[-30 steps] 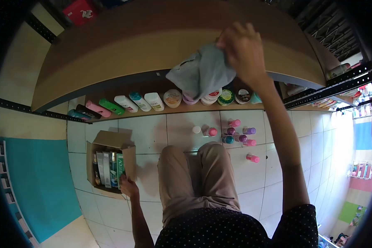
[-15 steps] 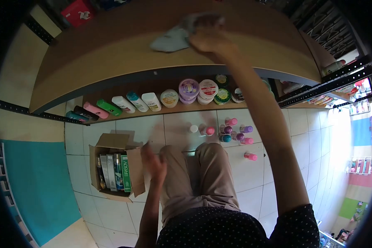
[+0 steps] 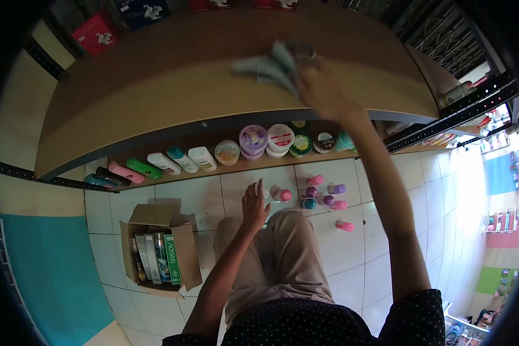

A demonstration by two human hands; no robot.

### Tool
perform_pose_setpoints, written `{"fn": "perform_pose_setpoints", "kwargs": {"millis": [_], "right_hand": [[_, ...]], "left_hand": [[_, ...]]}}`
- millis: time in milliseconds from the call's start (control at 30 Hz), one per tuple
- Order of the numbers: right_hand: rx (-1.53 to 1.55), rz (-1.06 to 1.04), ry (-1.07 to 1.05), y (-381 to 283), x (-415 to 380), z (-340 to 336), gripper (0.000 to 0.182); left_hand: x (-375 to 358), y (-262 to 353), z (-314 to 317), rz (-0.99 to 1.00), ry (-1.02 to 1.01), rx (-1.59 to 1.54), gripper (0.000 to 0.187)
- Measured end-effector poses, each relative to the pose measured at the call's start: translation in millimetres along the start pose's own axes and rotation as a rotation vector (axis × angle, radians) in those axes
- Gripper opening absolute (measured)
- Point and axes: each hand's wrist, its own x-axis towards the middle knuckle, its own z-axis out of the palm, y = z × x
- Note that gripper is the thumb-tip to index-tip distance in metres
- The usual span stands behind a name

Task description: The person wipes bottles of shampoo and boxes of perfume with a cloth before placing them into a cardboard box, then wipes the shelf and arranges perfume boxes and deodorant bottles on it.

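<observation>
My right hand (image 3: 323,89) presses a grey-green cloth (image 3: 271,69) onto the wide brown shelf top (image 3: 173,86); cloth and fingers are blurred. Above my knees, over the tiled floor, my left hand (image 3: 255,205) has its fingers apart and holds nothing. A white-capped item (image 3: 266,194) is partly hidden behind its fingers. Just right of it stands a pink-capped bottle (image 3: 284,195). Further right is a group of small bottles with pink, purple and teal caps (image 3: 324,199), and one pink-capped bottle (image 3: 345,226) lies apart from them.
On the lower shelf stand bottles (image 3: 203,158) and round tubs (image 3: 252,140). An open cardboard box (image 3: 187,254) with boxed items sits on the floor at left. Red boxes (image 3: 97,34) and a dark blue box (image 3: 144,12) are at the shelf's back. A black perforated post (image 3: 455,112) is at right.
My right hand and the cloth have moved right and a little down. My left hand has moved right and up from beside the cardboard box. The view has shifted, showing more boxes at the back.
</observation>
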Motion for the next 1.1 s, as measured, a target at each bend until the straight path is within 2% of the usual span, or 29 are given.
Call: {"fn": "perform_pose_setpoints", "kwargs": {"millis": [33,67,133,167,200,233,267,333,367,400,433,467,500,533,567,600,633,667,700,733,800,867,933,1033,1100], "right_hand": [[0.051,-0.065,0.158,-14.6,-11.2,6.9,0.029],[0.104,-0.13,0.316,-29.6,-23.7,11.2,0.024],[0.066,-0.156,0.325,-58.7,-49.6,2.4,0.027],[0.061,-0.123,0.261,-74.6,-62.8,-3.7,0.032],[0.055,-0.089,0.197,-89.8,-77.6,-7.3,0.038],[0.125,-0.1,-0.002,-103.2,-97.0,-2.6,0.034],[0.195,-0.109,-0.201,-115.1,-117.8,6.5,0.031],[0.374,-0.164,-0.055,-138.7,-150.5,44.8,0.03],[0.578,-0.066,-0.162,-142.0,-166.7,61.3,0.033],[0.782,0.032,-0.268,-141.8,-181.2,76.7,0.035],[0.785,0.033,-0.266,-138.8,-192.7,91.2,0.035],[0.926,0.164,-0.329,-135.0,-202.2,105.5,0.037],[1.066,0.298,-0.391,-129.8,-211.6,120.0,0.04],[1.068,0.3,-0.39,-120.8,-219.9,135.8,0.04],[1.084,0.448,-0.336,-110.1,-226.8,152.0,0.041],[1.095,0.594,-0.278,-101.5,-229.6,166.8,0.043],[1.096,0.592,-0.276,-94.5,-228.9,180.2,0.043],[0.854,0.58,-0.087,-87.3,-227.4,192.2,0.046],[0.606,0.56,0.094,-82.5,-225.3,200.1,0.049],[0.605,0.561,0.094,-79.3,-223.3,208.1,0.049],[0.469,0.519,0.111,-74.9,-218.0,221.0,0.052],[0.517,0.528,0.069,-71.9,-216.7,233.6,0.053],[0.57,0.536,0.023,-69.5,-215.5,240.8,0.055],[0.682,0.561,-0.057,-65.4,-218.0,246.9,0.055],[0.716,0.574,-0.109,-63.2,-219.8,249.6,0.055]], "left_hand": [[0.4,8.9,-9.5,-0.01,0.108,-0.064,0.08],[0.9,19.7,-21.7,-0.01,0.111,-0.062,0.08],[-1.1,44.6,-51.0,0.1,0.409,-0.466,0.085],[-7.5,54.5,-60.7,0.093,0.412,-0.46,0.085],[-17.4,64.4,-68.6,0.14,0.553,-0.686,0.084],[-25.8,73.7,-76.2,0.188,0.691,-0.914,0.082],[-31.3,83.8,-85.8,0.182,0.687,-0.913,0.082],[-39.0,98.5,-98.7,0.028,0.816,-1.345,0.064],[-44.1,89.1,-95.4,0.026,0.809,-1.345,0.064],[-51.4,68.8,-87.1,-0.213,0.595,-1.221,0.052],[-57.9,49.3,-75.0,-0.438,0.382,-1.078,0.04],[-62.9,30.4,-58.8,-0.441,0.379,-1.075,0.04],[-68.5,10.6,-37.8,-0.474,0.319,-0.891,0.032],[-73.6,-6.9,-14.7,-0.5,0.26,-0.707,0.025],[-80.6,-24.2,14.7,-0.499,0.26,-0.705,0.025],[-87.1,-40.1,44.9,-0.478,0.043,-0.598,0.025],[-89.2,-46.3,59.7,-0.452,-0.17,-0.486,0.025],[-87.2,-39.8,59.0,-0.452,-0.17,-0.486,0.025],[-84.9,-30.6,56.9,-0.366,-0.191,-0.346,0.026],[-81.7,-24.5,53.1,-0.277,-0.209,-0.205,0.026],[-76.1,-32.4,61.0,-0.306,-0.208,-0.203,0.032],[-67.8,-29.8,54.1,-0.343,-0.203,-0.201,0.039],[-42.9,-6.8,13.0,-0.571,-0.069,-0.129,0.053],[-20.9,-10.4,-4.2,-0.534,0.013,-0.049,0.061],[-9.8,-17.4,-7.2,-0.48,-0.009,-0.035,0.06]]}}
